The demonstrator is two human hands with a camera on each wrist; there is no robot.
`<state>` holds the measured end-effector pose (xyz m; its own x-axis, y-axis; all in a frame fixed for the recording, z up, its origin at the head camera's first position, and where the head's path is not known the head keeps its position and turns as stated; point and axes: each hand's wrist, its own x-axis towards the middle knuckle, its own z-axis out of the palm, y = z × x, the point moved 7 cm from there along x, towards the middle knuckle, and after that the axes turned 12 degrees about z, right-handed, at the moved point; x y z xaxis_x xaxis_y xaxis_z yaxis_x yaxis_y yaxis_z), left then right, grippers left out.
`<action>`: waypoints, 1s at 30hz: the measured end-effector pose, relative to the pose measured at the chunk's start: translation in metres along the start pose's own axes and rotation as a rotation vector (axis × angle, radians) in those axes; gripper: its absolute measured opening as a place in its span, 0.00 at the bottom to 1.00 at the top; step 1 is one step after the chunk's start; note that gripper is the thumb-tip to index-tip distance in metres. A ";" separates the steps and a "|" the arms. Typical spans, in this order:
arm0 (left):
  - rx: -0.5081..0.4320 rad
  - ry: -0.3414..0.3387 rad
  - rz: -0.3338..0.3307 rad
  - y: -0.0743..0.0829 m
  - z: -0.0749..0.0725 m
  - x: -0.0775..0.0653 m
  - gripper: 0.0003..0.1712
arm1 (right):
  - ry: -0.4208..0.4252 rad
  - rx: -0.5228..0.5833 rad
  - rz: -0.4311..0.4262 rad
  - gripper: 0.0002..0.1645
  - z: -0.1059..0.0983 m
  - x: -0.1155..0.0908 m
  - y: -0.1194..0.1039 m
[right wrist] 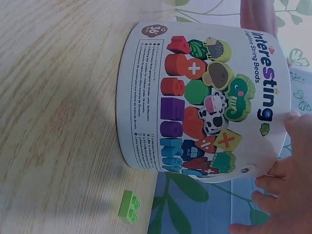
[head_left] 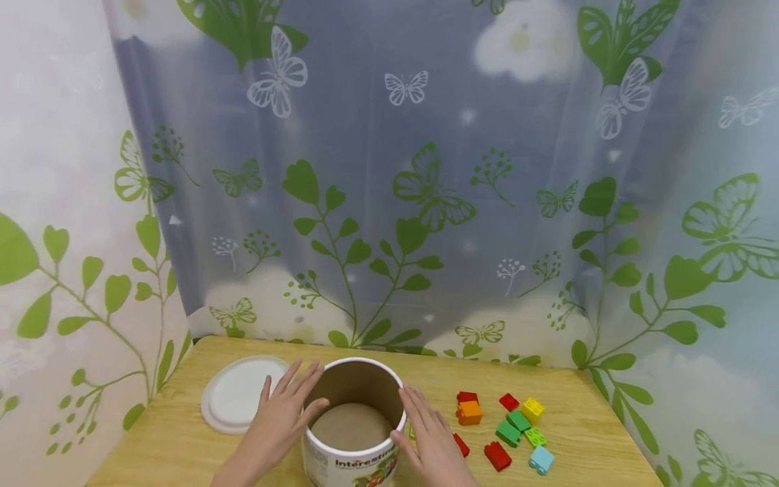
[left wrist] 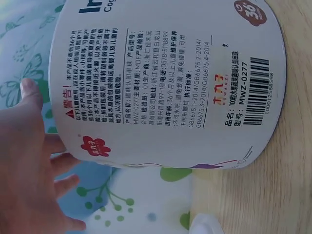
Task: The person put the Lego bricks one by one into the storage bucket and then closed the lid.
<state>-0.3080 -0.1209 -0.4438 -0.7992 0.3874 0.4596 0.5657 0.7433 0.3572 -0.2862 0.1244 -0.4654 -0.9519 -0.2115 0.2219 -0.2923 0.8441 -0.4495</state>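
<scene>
A round white tub (head_left: 353,467) stands upright on the table with its top uncovered, and its brown inside and floor show. Printed toy pictures and the word "Interesting" cover one side in the right wrist view; small print and a barcode fill another in the left wrist view. My left hand (head_left: 276,416) is at the tub's left rim, fingers spread and mostly straight. At the opposite rim is my right hand (head_left: 433,436), its fingers extended along the outside and the thumb at the edge. Neither hand curls round the tub.
A round white lid (head_left: 243,392) lies on the wooden table (head_left: 176,406) at left. Several toy bricks lie on the right, among them an orange brick (head_left: 468,412), a yellow brick (head_left: 532,410) and a light blue brick (head_left: 541,460). A light green brick (right wrist: 129,207) sits beside the tub. Patterned curtain (head_left: 365,270) hangs behind.
</scene>
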 end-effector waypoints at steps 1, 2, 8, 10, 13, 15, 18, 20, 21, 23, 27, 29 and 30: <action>0.004 -0.025 -0.005 0.000 0.002 0.000 0.38 | -0.004 0.001 -0.001 0.41 0.001 0.000 0.000; 0.013 -0.047 -0.009 -0.001 0.004 0.000 0.39 | -0.006 0.000 -0.002 0.41 0.002 0.000 0.000; 0.049 -0.091 -0.010 -0.003 0.010 -0.002 0.41 | -0.003 -0.005 -0.005 0.41 0.002 -0.001 0.000; 0.049 -0.093 -0.008 -0.002 0.009 -0.002 0.41 | -0.029 0.021 0.002 0.42 0.001 -0.001 0.002; 0.049 -0.096 -0.009 -0.002 0.009 -0.001 0.40 | -0.069 0.091 0.001 0.42 -0.002 0.000 0.006; 0.050 -0.090 -0.008 -0.001 0.008 0.000 0.39 | -0.088 0.143 -0.011 0.41 -0.004 0.002 0.011; 0.058 -0.074 -0.001 -0.001 0.008 0.001 0.36 | -0.092 0.207 -0.011 0.39 -0.007 0.003 0.021; 0.055 -0.065 0.002 -0.001 0.008 0.001 0.35 | -0.079 0.253 0.018 0.37 -0.010 0.004 0.030; 0.051 -0.065 0.002 -0.001 0.008 0.001 0.34 | -0.072 0.276 0.047 0.35 -0.012 0.004 0.036; 0.042 -0.062 0.002 -0.002 0.008 0.001 0.34 | -0.034 0.320 0.098 0.32 -0.018 0.004 0.047; 0.031 -0.050 0.012 -0.003 0.007 0.001 0.33 | 0.077 0.389 0.214 0.26 -0.035 0.004 0.076; 0.033 -0.038 0.022 -0.002 0.006 0.001 0.32 | 0.122 0.444 0.270 0.25 -0.044 0.002 0.093; 0.036 -0.036 0.026 -0.001 0.005 0.001 0.32 | 0.141 0.478 0.296 0.24 -0.048 0.000 0.101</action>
<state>-0.3105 -0.1187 -0.4484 -0.7914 0.4262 0.4383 0.5794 0.7516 0.3154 -0.3112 0.2338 -0.4690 -0.9876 0.0948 0.1252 -0.0556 0.5343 -0.8434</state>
